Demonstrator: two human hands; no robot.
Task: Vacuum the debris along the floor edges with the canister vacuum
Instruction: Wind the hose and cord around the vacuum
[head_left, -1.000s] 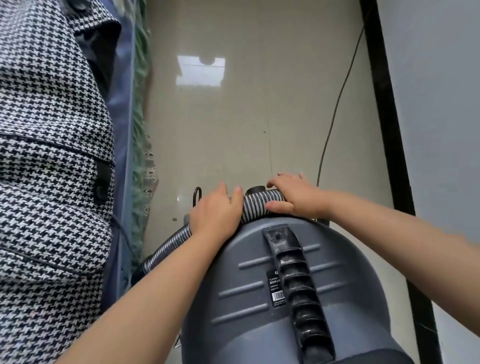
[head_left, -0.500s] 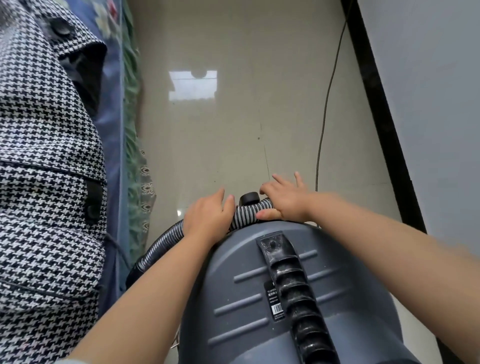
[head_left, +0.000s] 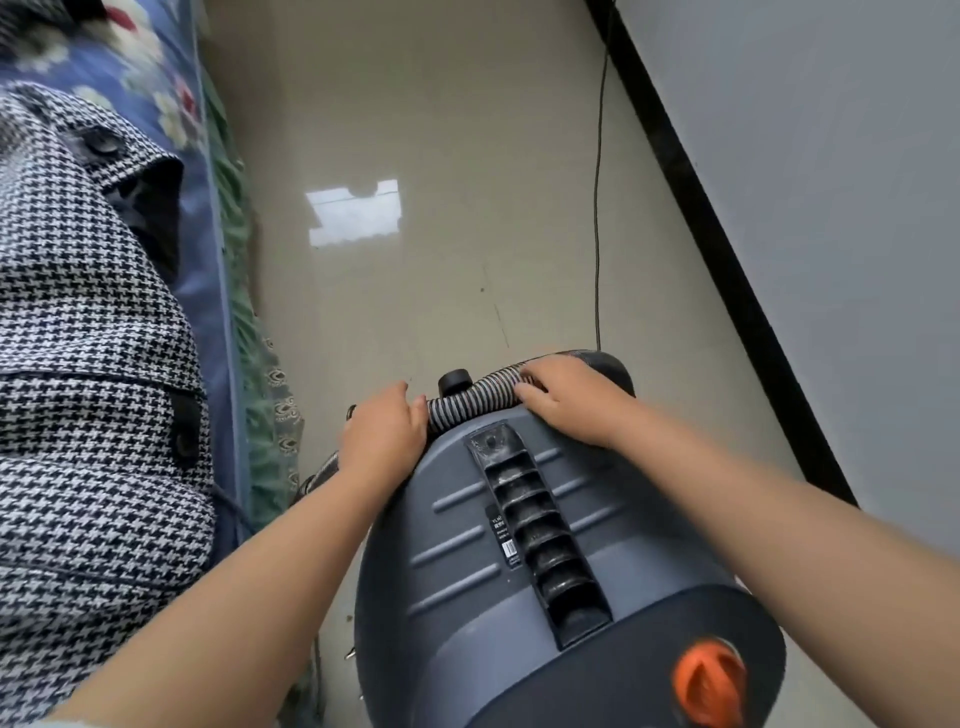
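A grey canister vacuum (head_left: 467, 545) fills the lower middle of the head view, with a ribbed black handle along its top and an orange knob (head_left: 709, 680) near me. Its striped corrugated hose (head_left: 470, 397) runs across the far end of the canister. My left hand (head_left: 382, 434) grips the hose at the left side of the canister. My right hand (head_left: 563, 397) curls over the hose at the right, fingers wrapped round it. The hose continues down to the left, mostly hidden behind my left forearm.
A bed with a blue flowered cover (head_left: 171, 104) and a houndstooth coat (head_left: 88, 415) lines the left. A grey wall with black skirting (head_left: 727, 270) runs along the right. A thin black cable (head_left: 597, 208) lies on the glossy beige floor (head_left: 415, 130) ahead.
The view has shifted back and tilted, so more of the canister and its orange knob show. My right hand's fingers, spread half a second ago, now curl round the hose. My left hand keeps its grip.
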